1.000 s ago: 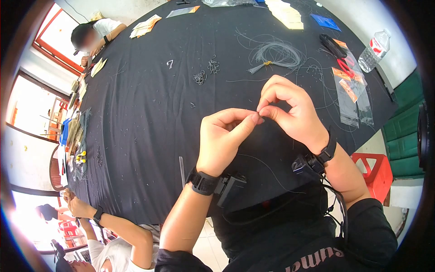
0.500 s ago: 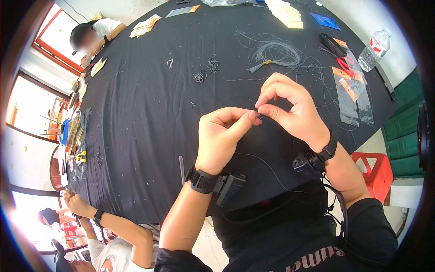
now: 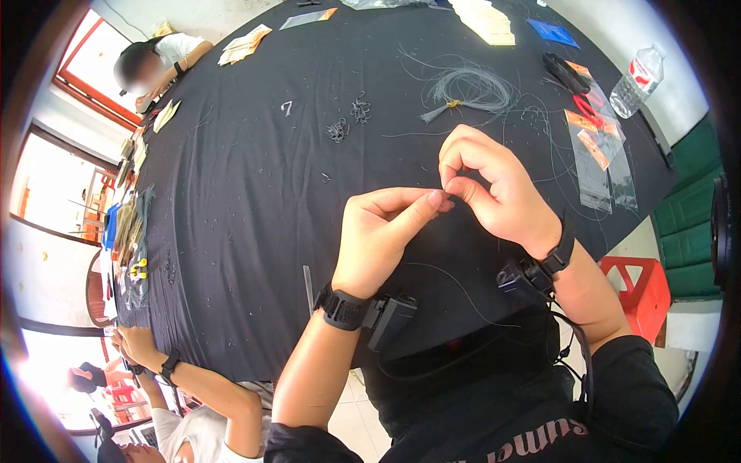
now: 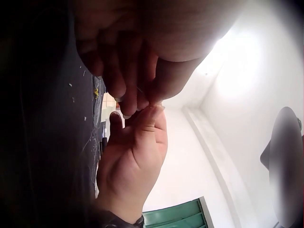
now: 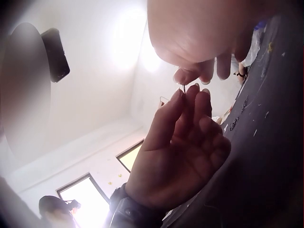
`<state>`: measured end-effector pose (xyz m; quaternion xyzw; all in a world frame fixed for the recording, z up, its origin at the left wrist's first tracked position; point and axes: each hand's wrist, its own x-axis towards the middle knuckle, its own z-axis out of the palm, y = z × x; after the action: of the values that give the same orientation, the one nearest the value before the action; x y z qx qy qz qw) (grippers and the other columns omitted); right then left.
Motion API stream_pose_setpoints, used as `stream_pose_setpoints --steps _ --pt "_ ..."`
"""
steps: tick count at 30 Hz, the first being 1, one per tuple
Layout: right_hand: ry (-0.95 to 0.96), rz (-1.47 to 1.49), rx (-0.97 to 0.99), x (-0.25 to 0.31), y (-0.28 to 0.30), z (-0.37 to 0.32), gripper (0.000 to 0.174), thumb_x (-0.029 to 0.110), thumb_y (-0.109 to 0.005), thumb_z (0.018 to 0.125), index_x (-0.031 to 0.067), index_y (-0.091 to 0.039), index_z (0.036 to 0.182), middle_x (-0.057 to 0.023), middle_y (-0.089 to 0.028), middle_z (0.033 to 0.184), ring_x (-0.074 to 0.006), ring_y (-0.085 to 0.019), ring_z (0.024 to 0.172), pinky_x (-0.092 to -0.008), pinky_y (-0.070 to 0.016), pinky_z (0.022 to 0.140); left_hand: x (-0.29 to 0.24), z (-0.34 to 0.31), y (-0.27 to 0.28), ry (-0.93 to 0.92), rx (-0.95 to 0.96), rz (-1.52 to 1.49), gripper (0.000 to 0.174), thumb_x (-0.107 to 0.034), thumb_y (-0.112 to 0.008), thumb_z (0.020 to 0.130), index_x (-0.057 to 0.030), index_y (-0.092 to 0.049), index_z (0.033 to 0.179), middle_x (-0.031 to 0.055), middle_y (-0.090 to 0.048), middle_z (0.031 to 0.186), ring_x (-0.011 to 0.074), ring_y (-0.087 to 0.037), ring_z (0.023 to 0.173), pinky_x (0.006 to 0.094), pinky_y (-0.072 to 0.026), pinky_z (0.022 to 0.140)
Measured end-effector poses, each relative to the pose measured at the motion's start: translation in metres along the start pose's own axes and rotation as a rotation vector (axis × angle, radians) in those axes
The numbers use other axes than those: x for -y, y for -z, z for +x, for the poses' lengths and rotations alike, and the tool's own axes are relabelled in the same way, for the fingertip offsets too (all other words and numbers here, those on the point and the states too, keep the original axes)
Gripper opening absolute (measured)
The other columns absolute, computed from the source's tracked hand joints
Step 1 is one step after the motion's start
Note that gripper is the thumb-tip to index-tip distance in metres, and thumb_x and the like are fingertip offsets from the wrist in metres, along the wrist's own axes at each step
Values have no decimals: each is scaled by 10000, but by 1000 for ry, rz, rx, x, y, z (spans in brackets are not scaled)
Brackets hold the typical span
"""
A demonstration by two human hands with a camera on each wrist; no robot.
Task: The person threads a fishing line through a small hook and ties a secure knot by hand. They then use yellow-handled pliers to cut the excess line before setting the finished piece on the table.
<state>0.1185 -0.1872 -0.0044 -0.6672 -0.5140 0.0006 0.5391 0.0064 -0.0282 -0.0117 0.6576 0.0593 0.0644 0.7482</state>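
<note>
My left hand [image 3: 378, 235] and right hand [image 3: 502, 193] meet above the black cloth, fingertips nearly touching. Between them, the right wrist view shows a tiny dark hook-like piece [image 5: 184, 89], pinched by the left thumb and finger, its upper end at the right fingertips. In the left wrist view the right hand [image 4: 133, 156] has thumb and forefinger together; what they pinch is too fine to make out. A thin line [image 3: 455, 284] curves over the cloth below the hands.
Small dark hooks lie in two piles [image 3: 337, 130] [image 3: 360, 109]. A coil of grey line [image 3: 471, 91], red-handled pliers [image 3: 588, 109], plastic packets [image 3: 590, 174] and a bottle [image 3: 639, 81] are farther right. Cards [image 3: 485, 21] lie at the back; other people sit at the left.
Both hands stay close together with small finger movements; the right fingertips lifted slightly and are again near the left ones. At lower left, another person's hands shifted.
</note>
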Motion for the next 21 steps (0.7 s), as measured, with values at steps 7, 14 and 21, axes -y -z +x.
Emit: stream_pose_setpoints --steps 7,14,21 --pt "13 -24 -48 -1 -1 0 140 -64 -645 812 16 -532 833 -82 -512 833 -215 -514 741 -306 -427 679 2 0 1 2 -12 -47 198 -140 -640 956 34 -718 1010 144 -735 961 164 -686 904 279 -512 842" --pt "26 -17 -42 -2 -1 0 146 -73 -641 808 15 -529 839 -80 -508 829 -207 -509 738 -302 -426 674 1 -2 -2 36 -7 -142 187 -138 -639 957 30 -712 997 144 -732 954 164 -686 896 271 -510 828" --pt "36 7 -32 -1 -1 0 142 -64 -646 816 18 -531 837 -73 -516 837 -200 -520 746 -297 -431 685 0 -3 -2 43 -10 -147 181 -130 -637 957 31 -708 1001 142 -729 957 170 -688 898 272 -512 821"
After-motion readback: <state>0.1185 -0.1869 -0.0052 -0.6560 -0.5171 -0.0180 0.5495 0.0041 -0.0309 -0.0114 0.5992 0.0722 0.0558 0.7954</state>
